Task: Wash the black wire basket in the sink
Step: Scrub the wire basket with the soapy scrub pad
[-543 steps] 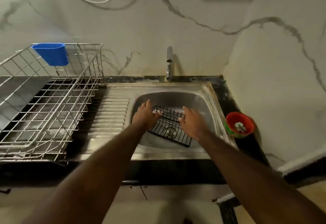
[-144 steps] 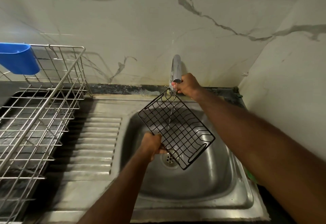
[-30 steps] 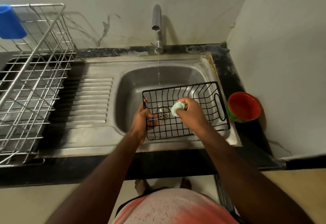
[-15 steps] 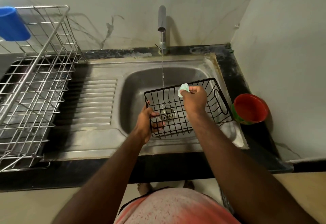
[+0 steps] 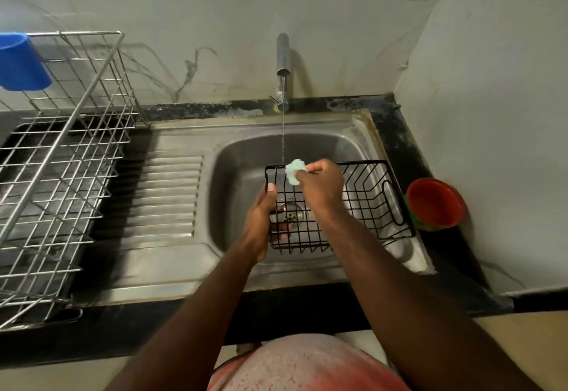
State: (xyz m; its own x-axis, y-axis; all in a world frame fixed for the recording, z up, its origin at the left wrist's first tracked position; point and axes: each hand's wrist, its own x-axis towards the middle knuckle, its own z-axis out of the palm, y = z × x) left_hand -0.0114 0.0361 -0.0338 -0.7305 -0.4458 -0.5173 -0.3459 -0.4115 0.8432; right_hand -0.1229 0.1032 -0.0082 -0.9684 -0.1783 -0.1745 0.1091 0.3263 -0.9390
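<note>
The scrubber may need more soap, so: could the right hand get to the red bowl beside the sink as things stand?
Probably yes. The red bowl stands open on the counter right of the black wire basket, nothing lying between, though the right hand is pinching the pale green scrubber.

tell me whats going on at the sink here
A person is washing a black wire basket over the sink. The left hand holds the basket's left edge, while the right hand pinches a pale green scrubber at its far rim. A thin stream runs from the tap.
</note>
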